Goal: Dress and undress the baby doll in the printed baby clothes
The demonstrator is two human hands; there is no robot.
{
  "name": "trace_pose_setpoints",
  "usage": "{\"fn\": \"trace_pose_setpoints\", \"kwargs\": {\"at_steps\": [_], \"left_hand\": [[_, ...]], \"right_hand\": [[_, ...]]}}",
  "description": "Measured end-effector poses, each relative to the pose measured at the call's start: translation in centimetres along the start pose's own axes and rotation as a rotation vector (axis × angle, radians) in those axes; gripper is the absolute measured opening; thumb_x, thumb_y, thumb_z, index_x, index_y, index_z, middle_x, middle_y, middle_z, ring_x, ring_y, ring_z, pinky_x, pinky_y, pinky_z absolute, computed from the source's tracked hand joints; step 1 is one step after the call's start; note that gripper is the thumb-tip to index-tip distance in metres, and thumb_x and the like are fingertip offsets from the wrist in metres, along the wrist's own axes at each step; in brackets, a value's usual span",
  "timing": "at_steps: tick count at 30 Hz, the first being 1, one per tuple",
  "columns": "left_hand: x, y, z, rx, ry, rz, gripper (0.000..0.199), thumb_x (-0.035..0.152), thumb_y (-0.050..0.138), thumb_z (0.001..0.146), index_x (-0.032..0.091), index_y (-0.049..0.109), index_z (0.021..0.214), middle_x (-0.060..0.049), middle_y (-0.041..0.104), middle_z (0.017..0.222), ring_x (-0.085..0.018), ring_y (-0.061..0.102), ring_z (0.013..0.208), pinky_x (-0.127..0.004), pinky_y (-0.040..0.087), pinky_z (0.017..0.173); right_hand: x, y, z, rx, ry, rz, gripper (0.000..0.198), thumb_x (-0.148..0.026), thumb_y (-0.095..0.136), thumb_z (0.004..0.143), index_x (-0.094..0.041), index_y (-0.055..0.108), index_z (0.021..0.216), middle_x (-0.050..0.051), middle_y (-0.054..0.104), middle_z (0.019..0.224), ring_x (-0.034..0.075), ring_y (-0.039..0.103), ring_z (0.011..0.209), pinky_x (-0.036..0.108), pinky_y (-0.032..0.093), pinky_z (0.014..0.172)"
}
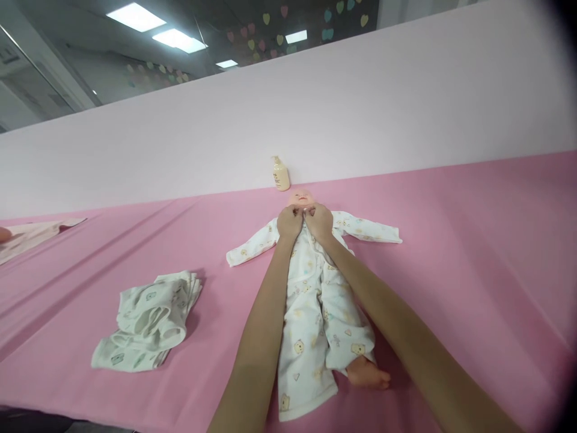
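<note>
A baby doll lies on its back, its head toward the wall. It wears a white long-sleeved baby outfit printed with small bears; both sleeves are spread outward. One bare foot sticks out of the trouser leg on the right, while the other leg's cuff covers any foot. At the neck, just below the doll's chin, my left hand and my right hand are side by side, fingers closed in a pinch on the outfit's collar. The fingertips and the fastening under them are partly hidden.
A pink padded surface meets a white wall. A cream pump bottle stands by the wall beyond the doll's head. Crumpled white printed clothes lie at left. Farther left are a pale pink garment and part of a skin-coloured form.
</note>
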State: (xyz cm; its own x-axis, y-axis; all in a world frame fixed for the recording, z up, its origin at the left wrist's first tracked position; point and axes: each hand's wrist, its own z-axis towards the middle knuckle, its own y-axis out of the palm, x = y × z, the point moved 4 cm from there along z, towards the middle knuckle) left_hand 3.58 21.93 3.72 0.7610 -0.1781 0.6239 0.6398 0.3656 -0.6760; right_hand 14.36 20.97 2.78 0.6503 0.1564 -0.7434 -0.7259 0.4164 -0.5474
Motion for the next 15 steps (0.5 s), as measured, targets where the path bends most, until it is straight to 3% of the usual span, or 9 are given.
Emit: {"fn": "trace_pose_setpoints", "kwargs": {"at_steps": [6,15], "left_hand": [[1.1,0.0,-0.6,0.001,0.08,0.095,0.024,0.028,0.039,0.094,0.019,0.062,0.094,-0.01,0.063,0.109,-0.022,0.062,0.095,-0.033,0.044,0.079],[0.9,-0.1,-0.2,-0.023,0.054,0.118,0.022,0.026,0.044,0.091,0.018,0.064,0.093,-0.01,0.068,0.103,-0.022,0.061,0.096,-0.032,0.044,0.082]], "right_hand": [[0.0,-0.2,-0.2,-0.015,-0.016,0.054,0.021,-0.023,0.047,0.086,-0.018,0.067,0.087,0.005,0.071,0.091,0.019,0.062,0.084,0.029,0.044,0.077],[0.1,-0.3,0.0,-0.03,-0.029,0.014,0.022,-0.022,0.046,0.088,-0.017,0.067,0.091,0.005,0.07,0.09,0.02,0.062,0.086,0.029,0.042,0.073]]}}
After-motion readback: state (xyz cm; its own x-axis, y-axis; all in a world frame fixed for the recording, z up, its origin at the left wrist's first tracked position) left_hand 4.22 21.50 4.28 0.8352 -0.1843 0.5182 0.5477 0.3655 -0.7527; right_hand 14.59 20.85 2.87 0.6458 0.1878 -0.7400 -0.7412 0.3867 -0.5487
